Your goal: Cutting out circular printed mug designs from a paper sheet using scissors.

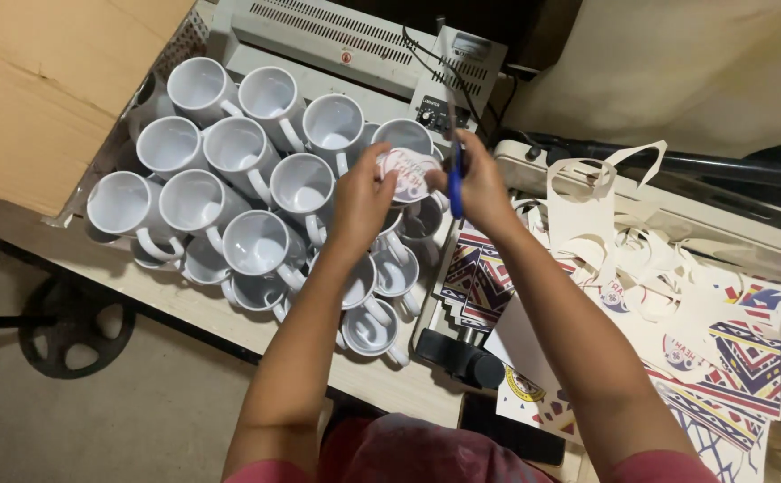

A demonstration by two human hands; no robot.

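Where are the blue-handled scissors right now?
In the head view, the scissors are in the right hand, upper centre, beside the round printed cutout, above the white mugs.

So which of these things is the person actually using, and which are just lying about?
In use: round printed cutout in left hand; blue-handled scissors in right hand.

Lying about: white mugs, paper offcuts, printed sheets, laminator, cardboard box.

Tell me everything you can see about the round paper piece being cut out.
The round paper cutout looks like thin white paper printed with a pinkish, purple-edged design. The left hand pinches its left edge, holding it up over the white mugs. The right hand works blue-handled scissors at its right edge, blades pointing up. Its lower part is hidden behind the fingers.
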